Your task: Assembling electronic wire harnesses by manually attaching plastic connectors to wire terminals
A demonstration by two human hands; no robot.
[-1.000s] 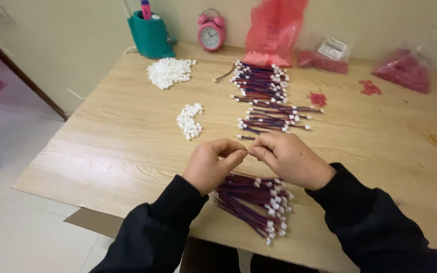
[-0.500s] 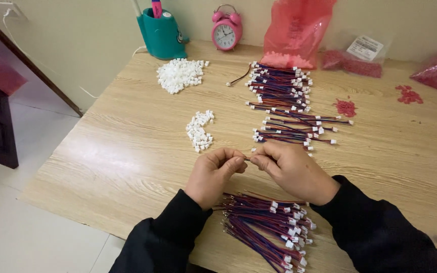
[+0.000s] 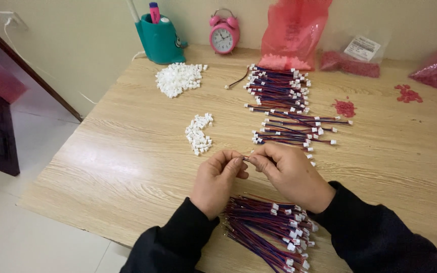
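Both hands meet above the desk: left hand and right hand pinch a short wire between fingertips, its long axis running left-right. A bundle of wires lies just near them.

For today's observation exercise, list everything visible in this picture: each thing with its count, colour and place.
table: one, light wood.
pen holder: one, teal, back left.
alarm clock: one, pink, back.
plastic bags: three, red contents, back right.
white connectors: two piles, left of centre.
finished wires: many, red-blue, centre.
wire bundle: one, near edge, under the wrists.
red bits: scattered, right.
left hand: pinching a small piece.
right hand: pinching the same piece.
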